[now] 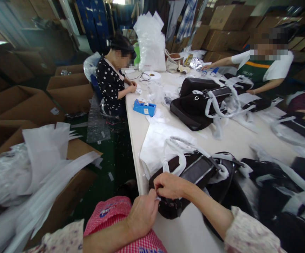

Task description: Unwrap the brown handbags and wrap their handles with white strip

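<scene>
A black handbag (198,175) lies on the white table (138,158) right in front of me, its handles wrapped in white padding (177,146). At the bag's near left end, my right hand (169,185) is closed in a pinch against it. Just below, my left hand (144,212) is closed too, its fingertips meeting those of the right. A tiny white scrap shows by the left fingertips. What the fingers grip is mostly hidden by them. White sheets (159,138) lie beneath and behind the bag.
More black bags (194,105) with wrapped handles cover the right side. A blue tape dispenser (144,107) stands near the table's left edge. Co-workers sit at far left (111,77) and far right (263,66). Open cartons (70,93) and white packing sheets (45,144) fill the left.
</scene>
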Available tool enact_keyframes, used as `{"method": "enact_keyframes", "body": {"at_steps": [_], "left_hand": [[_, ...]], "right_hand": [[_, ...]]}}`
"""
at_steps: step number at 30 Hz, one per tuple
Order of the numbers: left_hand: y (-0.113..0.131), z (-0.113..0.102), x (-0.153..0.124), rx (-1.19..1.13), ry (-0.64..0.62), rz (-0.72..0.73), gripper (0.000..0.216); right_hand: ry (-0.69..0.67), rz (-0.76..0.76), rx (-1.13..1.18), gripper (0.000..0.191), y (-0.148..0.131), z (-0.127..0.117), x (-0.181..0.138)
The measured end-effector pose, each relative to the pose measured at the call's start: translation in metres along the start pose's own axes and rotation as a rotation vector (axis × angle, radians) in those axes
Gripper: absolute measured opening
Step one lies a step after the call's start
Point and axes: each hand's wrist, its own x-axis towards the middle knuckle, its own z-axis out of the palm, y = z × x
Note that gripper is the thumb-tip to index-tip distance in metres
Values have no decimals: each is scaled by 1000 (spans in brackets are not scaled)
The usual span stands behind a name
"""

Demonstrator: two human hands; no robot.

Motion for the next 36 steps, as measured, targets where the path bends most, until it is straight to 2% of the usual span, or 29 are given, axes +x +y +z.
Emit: {"method": "enact_keyframes", "body": {"at_steps": [5, 10, 13, 17, 20, 22, 24, 26, 31, 34, 36], "left_hand": [[-3, 1, 0, -108, 36, -10, 19], [-5, 0, 8, -483, 124, 46, 16], [-7, 0, 13, -768, -14, -10, 17], [-9, 0, 14, -1153, -275, -271, 21], [-12, -2, 13, -1292, -359, -352, 36], [-13, -1, 14, -1330, -398, -376, 45], [-14, 1, 15, -1316, -384, -383, 54], [-14, 6, 16, -1272, -329, -336, 57], [-14, 13, 17, -938, -307, -53, 38], [-18, -3, 18, -639, -300, 47, 29], [-22, -22, 23, -460, -268, 124, 34]], "right_hand": [[211, -14, -212, 15, -6, 18, -4], [356, -34, -281, 17, -5, 34, -15], [471, -127, -277, 19, 3, 46, -24], [614, -305, -226, 24, 13, 72, -36], [729, -404, -240, 28, 18, 92, -46], [769, -417, -326, 38, 21, 103, -50], [792, -408, -397, 47, 21, 109, -54], [834, -417, -371, 51, 21, 111, -58], [1045, -454, -10, 39, 24, 110, -77], [1205, -338, 160, 33, 37, 118, -87], [1298, -227, 255, 24, 47, 126, -90]]}}
